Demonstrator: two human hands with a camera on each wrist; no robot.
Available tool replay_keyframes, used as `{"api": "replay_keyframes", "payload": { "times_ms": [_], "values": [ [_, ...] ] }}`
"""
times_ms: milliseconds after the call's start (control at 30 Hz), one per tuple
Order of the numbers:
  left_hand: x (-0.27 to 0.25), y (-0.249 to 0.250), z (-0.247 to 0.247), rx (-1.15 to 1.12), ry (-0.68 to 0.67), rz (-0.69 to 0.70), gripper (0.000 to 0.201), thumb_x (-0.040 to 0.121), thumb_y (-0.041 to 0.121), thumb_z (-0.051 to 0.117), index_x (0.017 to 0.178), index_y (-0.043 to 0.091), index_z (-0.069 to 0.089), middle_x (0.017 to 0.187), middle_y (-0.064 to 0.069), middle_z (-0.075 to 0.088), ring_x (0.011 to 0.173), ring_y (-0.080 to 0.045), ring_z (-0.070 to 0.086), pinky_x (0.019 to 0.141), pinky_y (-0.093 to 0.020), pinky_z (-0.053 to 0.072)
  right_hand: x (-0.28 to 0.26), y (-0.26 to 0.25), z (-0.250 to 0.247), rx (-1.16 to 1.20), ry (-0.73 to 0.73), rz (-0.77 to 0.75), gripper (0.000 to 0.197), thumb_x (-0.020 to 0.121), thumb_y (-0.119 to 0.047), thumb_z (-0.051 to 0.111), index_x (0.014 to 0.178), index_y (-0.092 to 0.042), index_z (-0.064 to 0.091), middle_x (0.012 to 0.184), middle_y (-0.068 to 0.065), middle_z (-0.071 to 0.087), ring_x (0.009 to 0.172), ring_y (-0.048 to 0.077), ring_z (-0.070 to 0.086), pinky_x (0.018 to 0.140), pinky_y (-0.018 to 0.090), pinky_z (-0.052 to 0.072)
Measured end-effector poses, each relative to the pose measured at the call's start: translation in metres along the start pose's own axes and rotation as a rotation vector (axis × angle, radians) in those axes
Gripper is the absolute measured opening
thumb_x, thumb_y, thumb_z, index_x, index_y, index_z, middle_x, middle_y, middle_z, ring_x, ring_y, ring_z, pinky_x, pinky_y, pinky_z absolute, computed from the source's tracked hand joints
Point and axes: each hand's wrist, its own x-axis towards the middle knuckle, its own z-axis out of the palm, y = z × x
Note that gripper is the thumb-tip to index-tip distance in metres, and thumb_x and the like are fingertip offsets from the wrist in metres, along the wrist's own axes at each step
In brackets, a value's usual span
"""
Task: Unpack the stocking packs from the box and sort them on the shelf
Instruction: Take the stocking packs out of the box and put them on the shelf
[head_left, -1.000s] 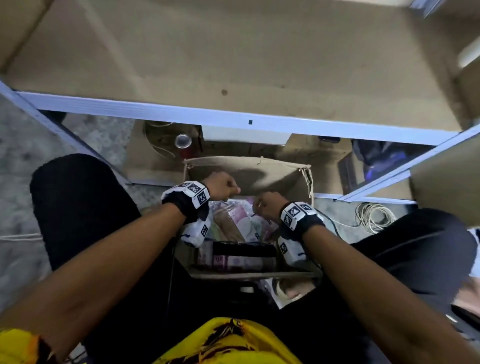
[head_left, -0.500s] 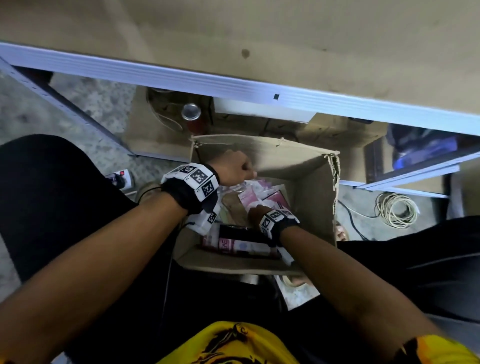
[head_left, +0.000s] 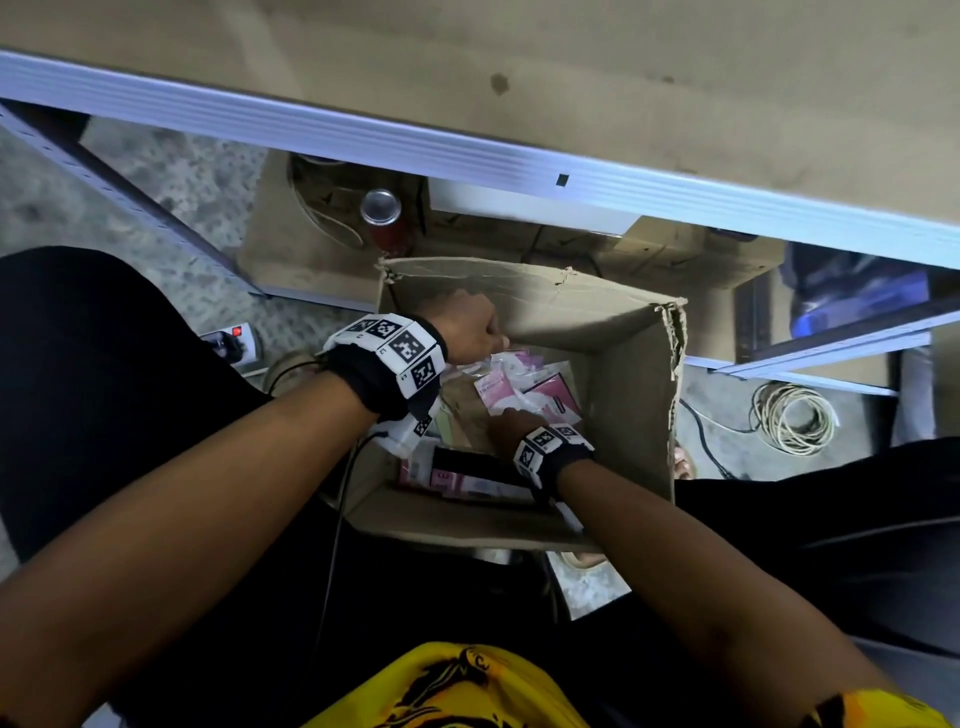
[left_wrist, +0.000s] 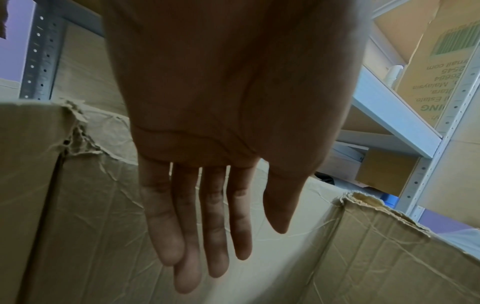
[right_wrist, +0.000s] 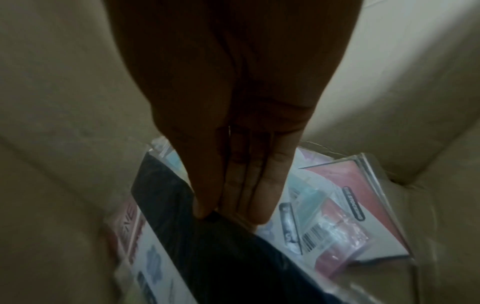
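An open cardboard box (head_left: 670, 395) stands on the floor between my knees, below the shelf's pale front rail (head_left: 467, 150). Pink and white stocking packs (head_left: 530, 389) lie inside it, and a dark pack (head_left: 467, 460) stands along the near wall. My right hand (head_left: 506, 423) reaches down into the box. In the right wrist view the right hand (right_wrist: 228, 214) pinches the top edge of the dark pack (right_wrist: 221, 257) between thumb and straight fingers, with the pink packs (right_wrist: 358, 205) beyond. My left hand (head_left: 467, 332) hovers at the box's far-left corner. Its fingers (left_wrist: 233, 246) are straight and hold nothing.
On the low shelf behind the box stand a red can (head_left: 382, 213) and flat cardboard cartons. A power strip (head_left: 228, 340) lies on the floor at left, a coil of cable (head_left: 792, 418) at right. A printed carton (left_wrist: 446, 78) fills an upper shelf. My black-clad legs flank the box.
My right hand has gone from the packs' top down deeper toward the near side of the box, onto the dark pack. The left hand stays at the far-left corner. My head has tilted lower.
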Motion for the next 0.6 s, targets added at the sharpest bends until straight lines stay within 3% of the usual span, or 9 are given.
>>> {"api": "replay_keyframes", "payload": {
  "times_ms": [167, 333, 467, 567, 600],
  "values": [
    [0.002, 0.0, -0.001, 0.004, 0.012, -0.028, 0.031, 0.094, 0.045, 0.058, 0.102, 0.021, 0.076, 0.11, -0.001, 0.073, 0.102, -0.023, 0.066, 0.094, -0.038, 0.052, -0.003, 0.032, -0.023, 0.151, 0.021, 0.101, 0.034, 0.092, -0.022, 0.051, 0.122, -0.01, 0.061, 0.125, 0.015, 0.064, 0.115, 0.031, 0.062, 0.098, 0.04, 0.05],
    [0.003, 0.0, 0.001, 0.007, 0.006, -0.038, 0.031, 0.094, 0.046, 0.058, 0.101, 0.022, 0.076, 0.112, 0.0, 0.072, 0.104, -0.024, 0.065, 0.096, -0.039, 0.052, -0.003, 0.046, -0.03, 0.291, 0.112, 0.195, 0.03, 0.094, -0.015, 0.052, 0.117, -0.004, 0.067, 0.121, 0.02, 0.065, 0.116, 0.035, 0.059, 0.095, 0.032, 0.045],
    [0.003, -0.001, 0.003, 0.011, 0.008, -0.04, 0.031, 0.094, 0.046, 0.058, 0.101, 0.022, 0.076, 0.112, 0.0, 0.072, 0.104, -0.023, 0.065, 0.097, -0.04, 0.052, -0.008, 0.042, -0.023, 0.37, 0.116, 0.184, 0.025, 0.091, -0.022, 0.054, 0.101, -0.006, 0.07, 0.086, 0.014, 0.064, 0.092, 0.034, 0.066, 0.085, 0.035, 0.053],
    [0.003, -0.003, 0.002, 0.022, 0.018, -0.045, 0.031, 0.094, 0.047, 0.058, 0.102, 0.023, 0.076, 0.113, 0.0, 0.072, 0.105, -0.023, 0.065, 0.096, -0.041, 0.052, -0.012, 0.037, -0.026, 0.362, 0.1, 0.184, 0.022, 0.087, -0.026, 0.053, 0.075, -0.011, 0.063, 0.073, 0.009, 0.06, 0.081, 0.031, 0.066, 0.08, 0.036, 0.055],
    [0.002, -0.003, 0.002, 0.025, 0.018, -0.047, 0.031, 0.094, 0.047, 0.058, 0.102, 0.023, 0.075, 0.113, 0.0, 0.071, 0.105, -0.023, 0.065, 0.096, -0.041, 0.052, -0.013, 0.036, -0.027, 0.364, 0.113, 0.186, 0.021, 0.086, -0.026, 0.054, 0.073, -0.011, 0.062, 0.067, 0.006, 0.057, 0.079, 0.03, 0.067, 0.077, 0.034, 0.055]
  ]
}}
